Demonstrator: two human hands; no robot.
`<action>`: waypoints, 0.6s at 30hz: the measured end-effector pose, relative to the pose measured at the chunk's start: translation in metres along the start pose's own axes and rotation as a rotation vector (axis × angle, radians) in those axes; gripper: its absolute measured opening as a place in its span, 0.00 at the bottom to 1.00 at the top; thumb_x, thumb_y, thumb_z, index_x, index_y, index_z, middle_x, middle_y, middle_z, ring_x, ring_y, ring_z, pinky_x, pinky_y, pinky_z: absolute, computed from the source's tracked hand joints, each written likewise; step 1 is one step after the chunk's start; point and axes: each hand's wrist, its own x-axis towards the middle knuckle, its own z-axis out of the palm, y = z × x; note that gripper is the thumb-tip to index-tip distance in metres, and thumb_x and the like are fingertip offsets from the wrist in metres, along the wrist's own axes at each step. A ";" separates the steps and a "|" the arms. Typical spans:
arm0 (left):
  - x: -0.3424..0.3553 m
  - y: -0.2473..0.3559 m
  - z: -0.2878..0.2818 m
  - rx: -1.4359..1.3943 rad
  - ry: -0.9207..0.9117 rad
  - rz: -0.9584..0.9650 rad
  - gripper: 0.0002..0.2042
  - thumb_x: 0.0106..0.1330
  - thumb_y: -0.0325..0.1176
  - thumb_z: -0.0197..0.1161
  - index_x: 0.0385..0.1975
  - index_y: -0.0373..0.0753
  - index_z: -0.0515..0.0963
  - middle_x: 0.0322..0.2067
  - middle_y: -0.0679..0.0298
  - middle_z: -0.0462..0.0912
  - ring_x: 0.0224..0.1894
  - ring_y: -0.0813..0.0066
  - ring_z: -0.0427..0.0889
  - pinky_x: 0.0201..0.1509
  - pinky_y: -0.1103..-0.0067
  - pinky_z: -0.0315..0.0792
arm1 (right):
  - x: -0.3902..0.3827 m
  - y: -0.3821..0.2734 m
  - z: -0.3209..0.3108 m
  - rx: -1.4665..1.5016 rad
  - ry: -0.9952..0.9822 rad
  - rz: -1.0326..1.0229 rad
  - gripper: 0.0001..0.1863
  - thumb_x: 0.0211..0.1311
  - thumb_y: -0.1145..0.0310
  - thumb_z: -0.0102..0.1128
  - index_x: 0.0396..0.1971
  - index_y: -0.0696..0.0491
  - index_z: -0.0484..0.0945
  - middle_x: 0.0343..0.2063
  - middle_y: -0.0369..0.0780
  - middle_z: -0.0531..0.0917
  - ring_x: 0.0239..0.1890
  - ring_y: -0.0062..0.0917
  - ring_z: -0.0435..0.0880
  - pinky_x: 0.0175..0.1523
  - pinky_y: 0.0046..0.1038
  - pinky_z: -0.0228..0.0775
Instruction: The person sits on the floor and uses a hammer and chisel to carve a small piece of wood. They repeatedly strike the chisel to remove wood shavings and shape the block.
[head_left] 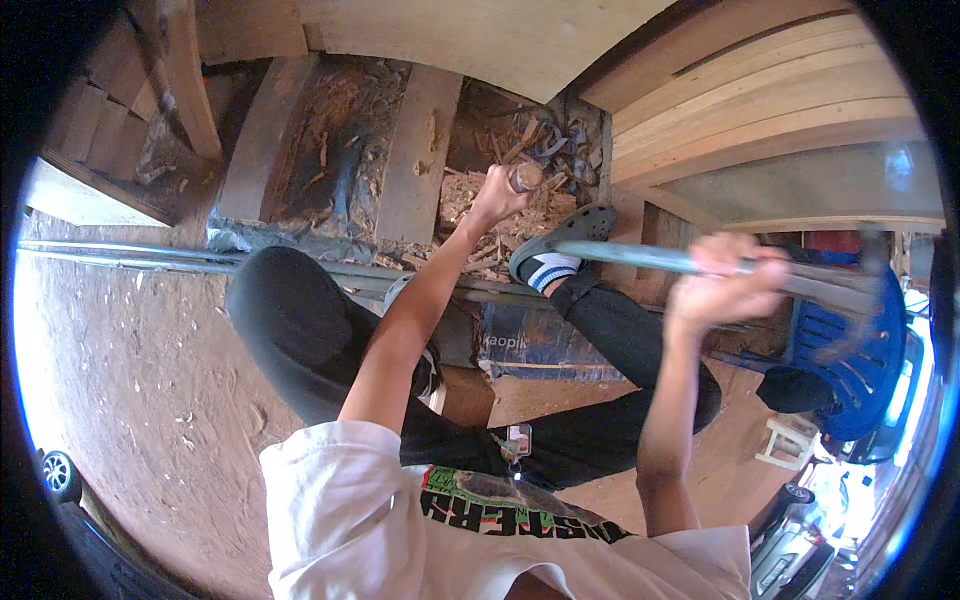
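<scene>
My left hand [497,197] is closed around a short, round-ended wooden handle [527,178], held upright over the wood-chip-strewn workspace. Whatever lies below the grip is hidden by the hand. In my right hand [720,280] is a hammer [630,257], gripped around the shaft. Its blue-grey handle end points left over my shoe, while the head on the right is smeared by motion. The hammer is raised and apart from the wooden handle. Wood chips [465,190] and shavings lie beneath my left hand.
Wooden planks [418,150] cross the low work area. Stacked boards and a panel [780,110] stand at the far right. A dark shoe [590,232] is close to the chips. Long metal pipes [130,255] run at left. A blue plastic chair [850,370] stands at right.
</scene>
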 end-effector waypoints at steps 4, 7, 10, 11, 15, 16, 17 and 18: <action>-0.001 -0.012 0.004 -0.046 -0.033 -0.016 0.12 0.50 0.27 0.62 0.35 0.32 0.81 0.23 0.49 0.81 0.25 0.78 0.78 0.33 0.72 0.74 | -0.071 0.078 -0.019 -0.840 -0.742 0.333 0.18 0.68 0.59 0.54 0.35 0.63 0.74 0.24 0.47 0.80 0.29 0.33 0.80 0.38 0.37 0.71; 0.007 -0.027 0.004 -0.092 -0.002 0.229 0.10 0.51 0.26 0.63 0.34 0.33 0.81 0.20 0.53 0.79 0.23 0.82 0.73 0.28 0.74 0.71 | -0.091 0.089 -0.036 -0.784 -0.739 0.615 0.22 0.67 0.56 0.54 0.43 0.63 0.75 0.31 0.52 0.81 0.36 0.35 0.81 0.45 0.37 0.70; 0.013 -0.039 0.010 -0.099 -0.062 0.083 0.07 0.51 0.29 0.64 0.26 0.31 0.78 0.19 0.51 0.77 0.20 0.75 0.72 0.28 0.70 0.70 | -0.078 0.054 -0.033 -0.722 -0.673 0.528 0.22 0.68 0.55 0.55 0.44 0.61 0.75 0.25 0.41 0.79 0.29 0.23 0.77 0.37 0.27 0.68; 0.017 -0.038 0.010 -0.116 0.007 0.160 0.08 0.51 0.29 0.64 0.25 0.31 0.77 0.19 0.51 0.77 0.20 0.75 0.72 0.28 0.70 0.70 | -0.069 0.040 -0.022 -0.664 -0.606 0.485 0.21 0.68 0.55 0.55 0.44 0.60 0.75 0.24 0.37 0.78 0.27 0.19 0.75 0.34 0.24 0.67; 0.008 -0.022 0.005 -0.072 -0.014 0.097 0.08 0.52 0.29 0.64 0.25 0.30 0.78 0.19 0.49 0.77 0.20 0.78 0.72 0.29 0.72 0.71 | -0.023 -0.014 -0.002 -0.450 -0.221 0.432 0.13 0.70 0.58 0.53 0.34 0.53 0.71 0.14 0.28 0.67 0.14 0.08 0.63 0.16 0.13 0.55; 0.004 -0.016 0.003 -0.071 -0.014 0.092 0.08 0.52 0.30 0.64 0.25 0.30 0.78 0.19 0.49 0.77 0.21 0.78 0.72 0.29 0.72 0.71 | -0.013 -0.016 0.000 -0.320 -0.158 0.337 0.14 0.70 0.58 0.52 0.30 0.53 0.70 0.16 0.30 0.68 0.14 0.11 0.65 0.17 0.16 0.57; 0.001 -0.010 0.001 -0.082 0.002 0.123 0.08 0.52 0.30 0.64 0.24 0.30 0.78 0.19 0.49 0.77 0.21 0.79 0.72 0.29 0.72 0.71 | -0.008 -0.016 -0.002 -0.170 -0.095 0.234 0.15 0.70 0.59 0.51 0.27 0.53 0.70 0.17 0.32 0.70 0.15 0.14 0.67 0.18 0.19 0.59; -0.001 -0.005 0.000 -0.019 0.013 0.097 0.08 0.52 0.30 0.65 0.25 0.30 0.78 0.18 0.50 0.77 0.21 0.79 0.72 0.29 0.72 0.71 | -0.009 -0.003 0.000 -0.146 -0.098 0.163 0.15 0.71 0.59 0.50 0.28 0.54 0.70 0.15 0.32 0.68 0.15 0.13 0.67 0.18 0.18 0.59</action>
